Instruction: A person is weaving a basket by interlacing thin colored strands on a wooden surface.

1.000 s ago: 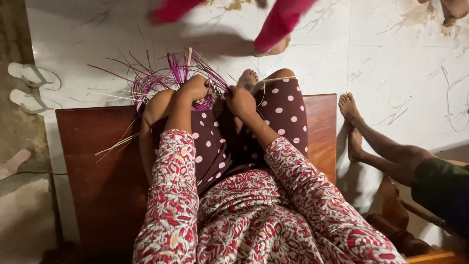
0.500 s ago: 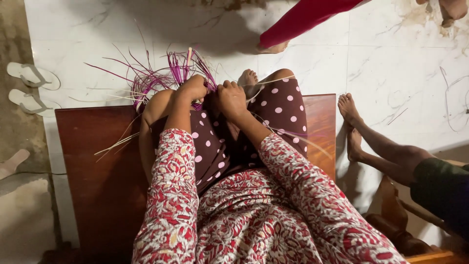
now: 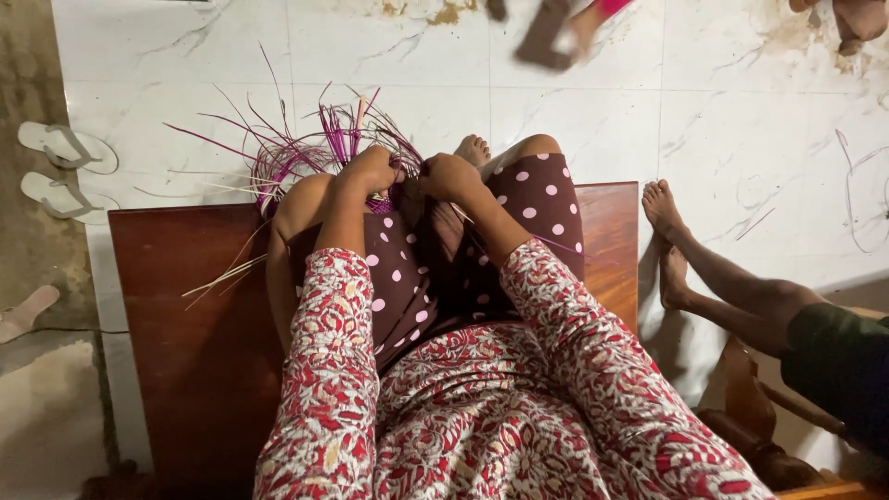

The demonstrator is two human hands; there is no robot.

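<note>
A bundle of thin purple and pale woven strips (image 3: 319,139) fans out above my knees, spreading up and to the left. My left hand (image 3: 369,169) is closed around the strips at the base of the bundle. Just to its right, my right hand (image 3: 448,176) is closed on the same woven strips, pinching them. Both hands rest over my lap, covered by a maroon cloth with white dots (image 3: 417,268). I sit on a dark red wooden bench (image 3: 185,315). What lies under the hands is hidden.
White tiled floor (image 3: 574,120) lies ahead. A pair of pale sandals (image 3: 65,171) sits at the left. Another person's bare legs and feet (image 3: 704,268) stretch in from the right. Someone's foot (image 3: 565,32) is at the top, blurred.
My right hand shifted slightly left toward the left hand, staying on the strips. The person in red at the top moved right and away, leaving only a foot in view.
</note>
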